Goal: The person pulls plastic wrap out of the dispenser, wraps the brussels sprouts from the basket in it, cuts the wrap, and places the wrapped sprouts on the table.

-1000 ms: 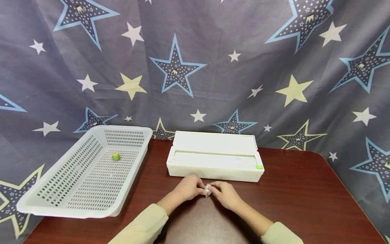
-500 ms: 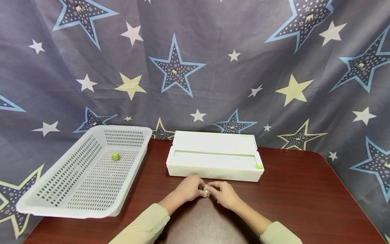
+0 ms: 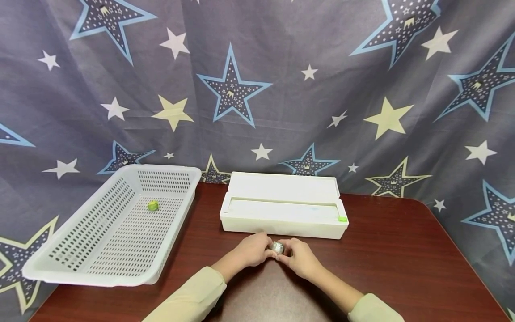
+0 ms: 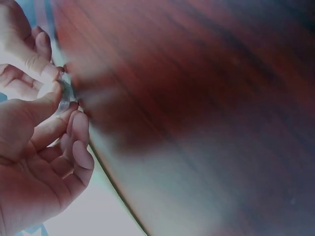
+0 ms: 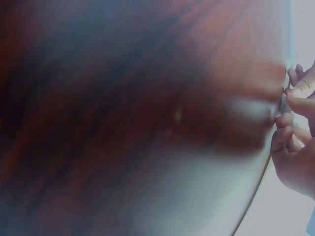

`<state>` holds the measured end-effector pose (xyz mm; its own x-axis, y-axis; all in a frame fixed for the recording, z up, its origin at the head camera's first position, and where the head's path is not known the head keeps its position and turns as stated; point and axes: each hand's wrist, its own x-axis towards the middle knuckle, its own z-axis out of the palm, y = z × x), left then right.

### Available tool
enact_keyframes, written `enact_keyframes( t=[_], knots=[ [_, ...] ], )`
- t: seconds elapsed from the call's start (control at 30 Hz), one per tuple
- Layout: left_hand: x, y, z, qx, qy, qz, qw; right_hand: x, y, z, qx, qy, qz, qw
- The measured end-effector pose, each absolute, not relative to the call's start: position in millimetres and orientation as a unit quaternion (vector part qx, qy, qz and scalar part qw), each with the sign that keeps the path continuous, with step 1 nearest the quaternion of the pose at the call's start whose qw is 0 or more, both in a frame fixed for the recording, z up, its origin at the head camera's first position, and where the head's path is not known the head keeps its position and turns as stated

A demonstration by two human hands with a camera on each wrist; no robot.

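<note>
A small round bundle (image 3: 277, 247), silvery and shiny like crumpled clear film, sits between my two hands just in front of the white box. My left hand (image 3: 254, 249) pinches it from the left with thumb and fingers. From the right, thumb and fingertips of my right hand (image 3: 301, 257) hold it too. In the left wrist view the bundle (image 4: 65, 93) looks translucent and wrinkled, partly covered by fingertips. Only a sliver of the bundle (image 5: 283, 104) shows in the right wrist view. What lies inside it cannot be made out.
Behind the hands stands a long white box (image 3: 283, 227) with its lid raised and a green tab (image 3: 342, 219) at its right end. To the left, a white perforated basket (image 3: 161, 261) holds one small green-yellow item (image 3: 153, 205). A star-patterned curtain (image 3: 257, 134) hangs behind the table (image 3: 386, 255).
The bundle has turned between the fingers, and more of its round shiny face shows now. Both hands have shifted only slightly. Basket and box stay where they were.
</note>
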<state>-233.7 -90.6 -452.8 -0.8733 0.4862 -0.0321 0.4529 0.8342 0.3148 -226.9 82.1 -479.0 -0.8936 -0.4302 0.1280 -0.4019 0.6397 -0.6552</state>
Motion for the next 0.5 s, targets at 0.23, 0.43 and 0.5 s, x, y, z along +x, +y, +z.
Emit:
enact_keyframes(
  t=[0.23, 0.43, 0.5],
  knots=[
    [-231.3, -91.8, -450.9, 0.256, 0.952, 0.144, 0.086, -226.0, 87.3, -474.4, -0.261, 0.901, -0.345, 0.034],
    [-229.3, -93.0, -452.4, 0.270, 0.943, 0.169, 0.100, -224.5, 94.4, -474.9, -0.291, 0.894, -0.338, 0.040],
    [-228.9, -93.0, -452.8, 0.272, 0.939, 0.180, 0.107, -223.8, 96.1, -475.3, -0.302, 0.893, -0.333, 0.035]
  ],
)
